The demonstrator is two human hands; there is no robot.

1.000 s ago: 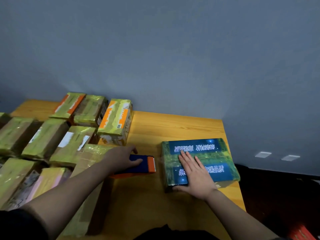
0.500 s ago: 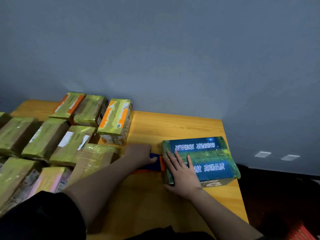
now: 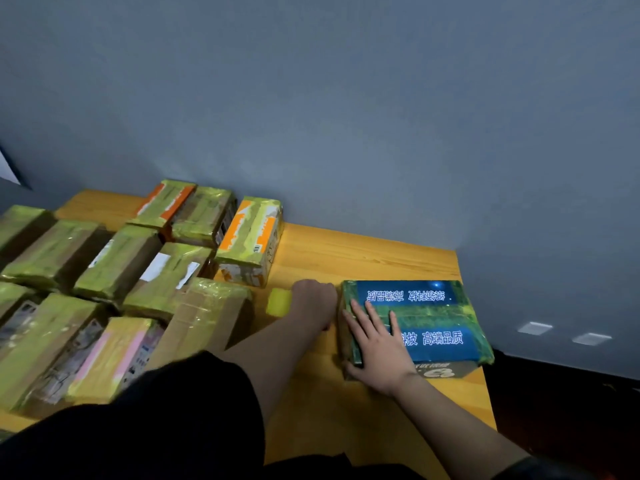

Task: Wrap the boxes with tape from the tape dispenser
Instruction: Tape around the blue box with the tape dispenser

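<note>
Blue box [image 3: 420, 323] sits on wooden table [image 3: 363, 254], near its right edge by the grey wall [image 3: 346, 98]. Right hand [image 3: 377, 351] lies flat on the box's top left part, fingers spread, thumb down the near-left corner. Left hand [image 3: 317, 303] is just left of the box, knuckles up, fingers curled under; what it grips is hidden. Yellow tape roll [image 3: 278, 301] shows just left of that hand. Taped boxes [image 3: 121, 271] crowd further left of the blue box.

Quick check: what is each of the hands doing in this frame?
Left hand: fingers curled beside the blue-green taped cardboard box; what it grips is hidden, cannot be told.
Right hand: open, fingers flat, pressing on the box top.
</note>
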